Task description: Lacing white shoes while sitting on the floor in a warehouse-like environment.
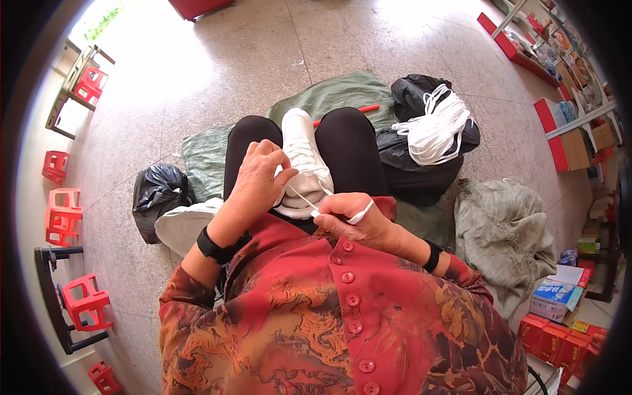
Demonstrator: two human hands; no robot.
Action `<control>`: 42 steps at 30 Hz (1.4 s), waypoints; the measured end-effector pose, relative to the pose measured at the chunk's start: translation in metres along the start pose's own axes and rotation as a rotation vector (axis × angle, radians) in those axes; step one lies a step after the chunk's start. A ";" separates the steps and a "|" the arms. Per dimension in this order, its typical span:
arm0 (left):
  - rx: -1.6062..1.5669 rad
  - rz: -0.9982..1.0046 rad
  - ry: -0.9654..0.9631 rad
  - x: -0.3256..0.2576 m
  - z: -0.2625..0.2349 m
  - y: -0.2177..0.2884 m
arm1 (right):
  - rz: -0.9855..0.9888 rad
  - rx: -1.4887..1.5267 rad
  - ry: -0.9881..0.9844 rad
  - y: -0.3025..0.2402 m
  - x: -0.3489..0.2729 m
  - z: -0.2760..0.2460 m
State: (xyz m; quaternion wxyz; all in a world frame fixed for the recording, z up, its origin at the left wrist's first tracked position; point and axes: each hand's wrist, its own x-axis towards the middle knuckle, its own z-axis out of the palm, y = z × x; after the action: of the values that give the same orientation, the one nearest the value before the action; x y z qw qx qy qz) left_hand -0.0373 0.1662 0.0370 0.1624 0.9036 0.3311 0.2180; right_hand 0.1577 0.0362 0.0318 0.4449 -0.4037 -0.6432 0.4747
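A white lace-up sneaker (303, 141) is held upright between my knees, its toe pointing away from me and its opening towards me. White laces cross its upper part. My left hand (262, 174) is at the shoe's left side, thumb and forefinger pinched on a white shoelace (303, 197). The thin white strand runs from there down to my right hand (359, 216), closed below the shoe's opening. A white piece sticks out on either side of its fingers; whether it is all lace or partly a small tool, I cannot tell.
A bundle of white laces (438, 128) lies on black plastic bags (421, 85) at the right. Another white shoe (187, 224) is by my left knee, beside a tied black bag (161, 191). Green sheeting (336, 92), a grey-green sack (503, 237) and red stools (85, 299) are around.
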 end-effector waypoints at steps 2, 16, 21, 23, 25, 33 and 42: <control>-0.054 -0.082 -0.051 -0.001 0.005 -0.001 | 0.053 0.049 0.018 -0.006 -0.001 0.000; -0.287 -0.087 -0.086 0.009 0.007 0.002 | 0.243 0.122 0.353 -0.021 -0.031 -0.048; -0.221 0.030 -0.123 0.030 0.024 -0.005 | 0.174 -0.375 0.347 -0.010 -0.026 -0.044; -0.138 0.043 -0.071 0.034 0.031 -0.009 | 0.130 -0.610 0.346 -0.011 -0.029 -0.043; -0.053 0.057 -0.021 0.037 0.034 -0.011 | 0.183 -0.638 0.279 -0.015 -0.032 -0.042; -0.832 -0.491 -0.659 0.071 0.014 -0.010 | 0.193 -0.187 -0.089 -0.051 -0.013 -0.035; -0.893 -0.527 -0.685 0.070 0.048 -0.011 | -0.204 -0.160 -0.401 -0.096 0.030 0.006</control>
State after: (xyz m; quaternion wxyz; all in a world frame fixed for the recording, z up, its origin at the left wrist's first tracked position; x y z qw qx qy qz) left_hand 0.0294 0.2138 0.0112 0.6700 0.6550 0.3491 -0.0145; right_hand 0.1344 0.0415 0.1295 0.3206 -0.2683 -0.7918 0.4452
